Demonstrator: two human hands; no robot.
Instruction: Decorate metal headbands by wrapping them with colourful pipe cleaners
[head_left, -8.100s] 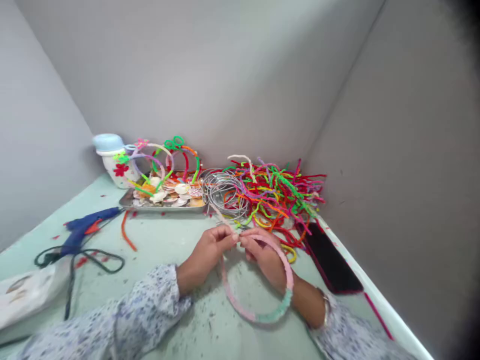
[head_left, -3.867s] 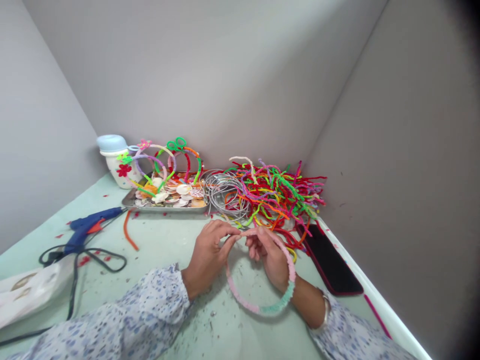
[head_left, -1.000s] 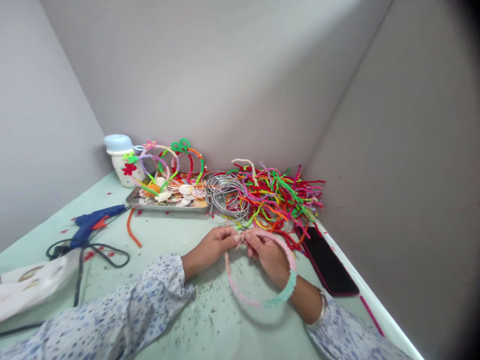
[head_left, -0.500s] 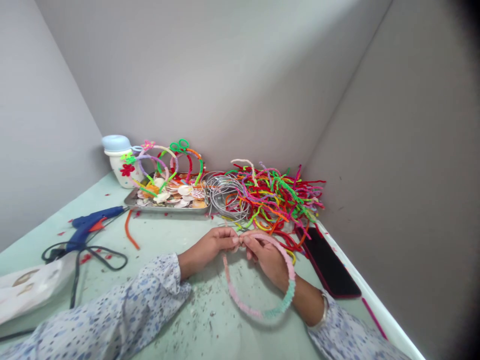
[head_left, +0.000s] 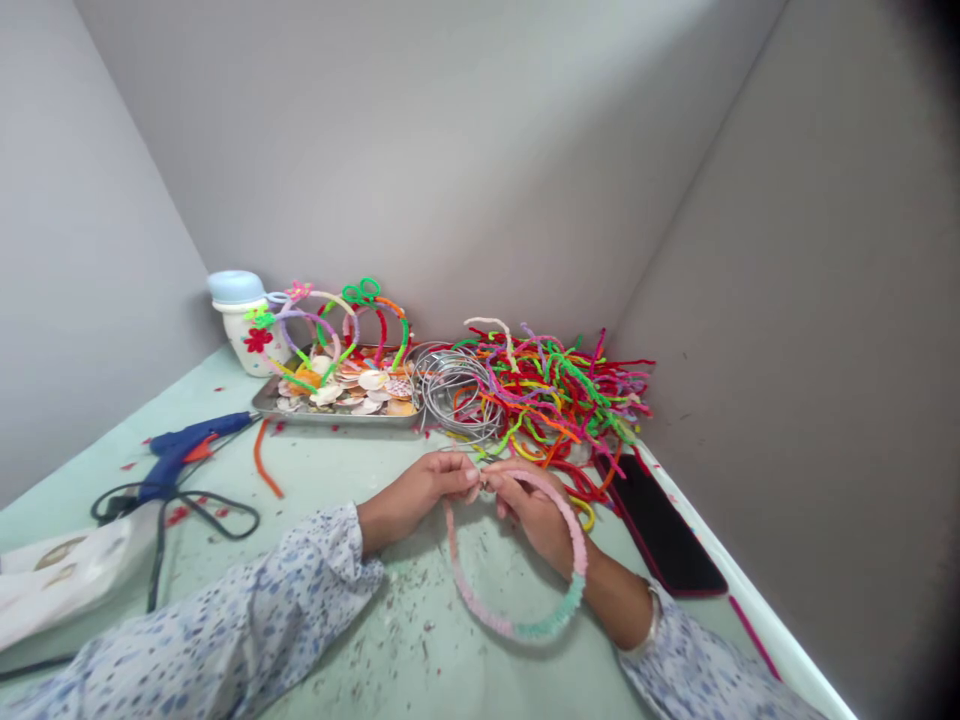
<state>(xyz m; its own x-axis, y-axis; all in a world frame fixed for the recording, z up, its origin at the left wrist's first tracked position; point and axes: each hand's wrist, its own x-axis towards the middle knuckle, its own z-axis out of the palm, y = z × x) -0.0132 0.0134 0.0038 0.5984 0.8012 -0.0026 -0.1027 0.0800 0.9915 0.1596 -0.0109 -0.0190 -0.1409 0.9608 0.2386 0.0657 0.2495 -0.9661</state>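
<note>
- Your left hand point(head_left: 420, 492) and right hand point(head_left: 536, 515) pinch one pink-and-green hoop point(head_left: 551, 628), fingertips hiding some far edge.
- At left, one blue glue gun point(head_left: 163, 462); at right, one phone point(head_left: 667, 530).

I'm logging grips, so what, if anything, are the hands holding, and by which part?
The left hand and right hand pinch the pink-and-green fuzzy ring close together at its far side; the exact spot is partly hidden.

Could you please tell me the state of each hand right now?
Left hand: closed, pinching at the top of the fuzzy ring.
Right hand: closed, pinching the ring right beside it.
</note>
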